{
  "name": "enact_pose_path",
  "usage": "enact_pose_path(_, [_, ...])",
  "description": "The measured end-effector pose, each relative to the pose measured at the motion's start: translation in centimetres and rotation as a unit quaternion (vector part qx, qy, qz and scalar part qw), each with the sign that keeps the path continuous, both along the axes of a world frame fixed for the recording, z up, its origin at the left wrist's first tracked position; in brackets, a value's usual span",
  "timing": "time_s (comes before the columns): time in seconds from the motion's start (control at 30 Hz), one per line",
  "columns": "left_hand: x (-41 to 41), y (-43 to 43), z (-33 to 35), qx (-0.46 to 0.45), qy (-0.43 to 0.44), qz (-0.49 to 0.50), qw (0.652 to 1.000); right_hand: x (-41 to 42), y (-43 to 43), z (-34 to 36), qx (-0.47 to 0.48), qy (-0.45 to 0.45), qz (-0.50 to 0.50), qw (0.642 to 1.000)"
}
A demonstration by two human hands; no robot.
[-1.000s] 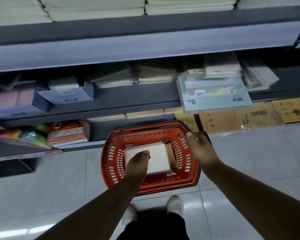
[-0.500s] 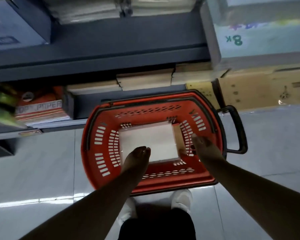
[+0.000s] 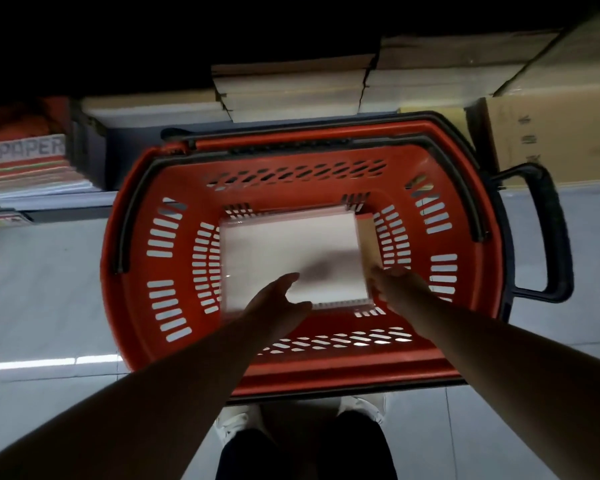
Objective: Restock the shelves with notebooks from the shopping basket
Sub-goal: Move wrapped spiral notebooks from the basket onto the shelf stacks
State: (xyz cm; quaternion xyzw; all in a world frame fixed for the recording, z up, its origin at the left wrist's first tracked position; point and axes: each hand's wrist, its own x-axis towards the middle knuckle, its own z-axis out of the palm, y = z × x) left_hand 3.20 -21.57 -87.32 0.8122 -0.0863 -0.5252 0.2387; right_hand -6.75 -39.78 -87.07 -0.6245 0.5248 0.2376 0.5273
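Note:
A red shopping basket (image 3: 174,188) with black handles stands on the floor below me. A stack of white-covered, spiral-bound notebooks (image 3: 284,247) lies flat on its bottom, with a brown notebook edge (image 3: 368,237) along its right side. My left hand (image 3: 274,303) reaches into the basket with straight fingers over the stack's near left corner. My right hand (image 3: 395,285) is at the stack's near right corner, touching its edge; the frame is too dark and blurred to show whether its fingers curl round it.
The bottom shelf holds stacks of paper packs (image 3: 291,88) behind the basket, copy-paper reams (image 3: 25,161) at the left and a cardboard box (image 3: 551,133) at the right. Pale tiled floor (image 3: 49,306) surrounds the basket. My shoes (image 3: 236,420) stand just behind it.
My head has dropped closer to the basket, so the upper shelves left the view. My right hand let go of the basket rim and came down to the stack's right corner.

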Motion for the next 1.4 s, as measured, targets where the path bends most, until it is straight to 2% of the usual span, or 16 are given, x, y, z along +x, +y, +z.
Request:
enact_pose_path(0.13, [0.1, -0.6, -2.1, -0.009, 0.012, 0.006, 1.000, 0.6, 0.9, -2.3, 0.001, 0.030, 0.027, 0.999])
enact_pose_path(0.37, [0.3, -0.7, -3.7, -0.025, 0.005, 0.036, 0.999, 0.6, 1.3, -4.2, -0.023, 0.055, -0.025, 0.998])
enact_pose_path(0.5, [0.7, -0.7, -3.8, -0.019, -0.019, -0.020, 0.999, 1.2, 0.9, -3.8, 0.005, 0.057, -0.064, 0.996])
enact_pose_path(0.6, [0.6, -0.3, -3.3, -0.061, -0.042, -0.078, 0.994, 2.0, 0.8, -3.0, 0.063, 0.048, -0.132, 0.988])
enact_pose_path(0.7, [0.7, -0.1, -2.4, -0.086, -0.098, -0.129, 0.983, 3.0, 0.3, -1.5, 0.110, 0.027, -0.147, 0.983])
enact_pose_path(0.8, [0.8, -0.1, -1.4, -0.055, -0.227, -0.156, 0.960, 3.6, -0.7, 0.3, 0.163, -0.021, -0.131, 0.978])
enact_pose_path(0.87, [0.8, -0.3, -0.9, -0.052, -0.285, -0.122, 0.949, 4.1, -1.2, 1.5, 0.197, -0.051, -0.153, 0.967])
enact_pose_path(0.93, [1.0, -0.5, -0.3, -0.040, -0.294, -0.036, 0.954, 4.6, -1.4, 2.1, 0.205, -0.065, -0.164, 0.963])
enact_pose_path(1.07, [2.9, -0.7, 0.9, -0.012, -0.338, -0.042, 0.940, 4.8, -1.4, 3.2, 0.217, -0.068, -0.181, 0.957])
enact_pose_path(1.23, [5.7, -0.9, 3.4, -0.019, -0.347, -0.071, 0.935, 4.4, -0.5, 4.4, 0.188, -0.069, -0.217, 0.956])
enact_pose_path(1.33, [7.0, -1.4, 5.0, -0.001, -0.363, -0.096, 0.927, 3.6, -0.3, 4.7, 0.123, -0.062, -0.216, 0.967])
enact_pose_path(1.4, [7.5, -1.8, 6.5, -0.037, -0.350, -0.064, 0.934, 3.0, -0.5, 5.2, 0.095, -0.062, -0.223, 0.968])
